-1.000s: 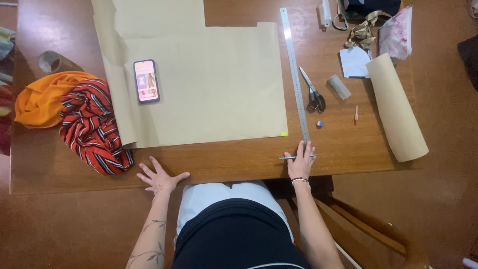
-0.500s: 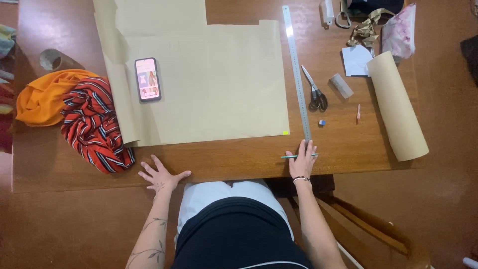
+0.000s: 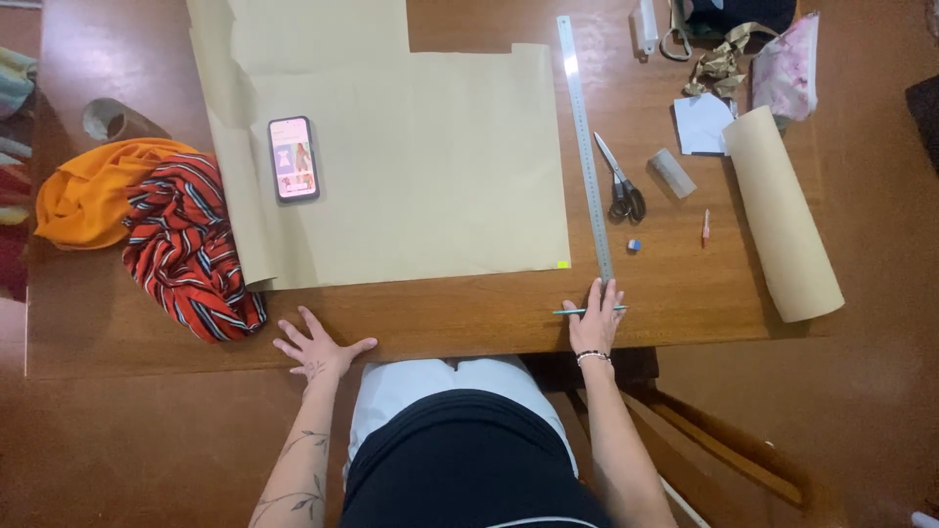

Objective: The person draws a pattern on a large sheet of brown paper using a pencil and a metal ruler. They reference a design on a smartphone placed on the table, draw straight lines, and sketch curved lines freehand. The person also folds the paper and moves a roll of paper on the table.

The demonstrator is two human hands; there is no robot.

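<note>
My left hand lies flat with fingers spread on the near edge of the wooden table, holding nothing. My right hand rests on the table edge with a thin green pencil under its fingers, just below the near end of a long metal ruler. A large sheet of tan paper is spread on the table left of the ruler. On the sheet's left part lies a phone with its screen lit.
Striped red cloth and orange cloth lie at the left. Scissors, a small blue item, a red pencil, a grey block and a tan paper roll sit right of the ruler. A tape roll lies far left.
</note>
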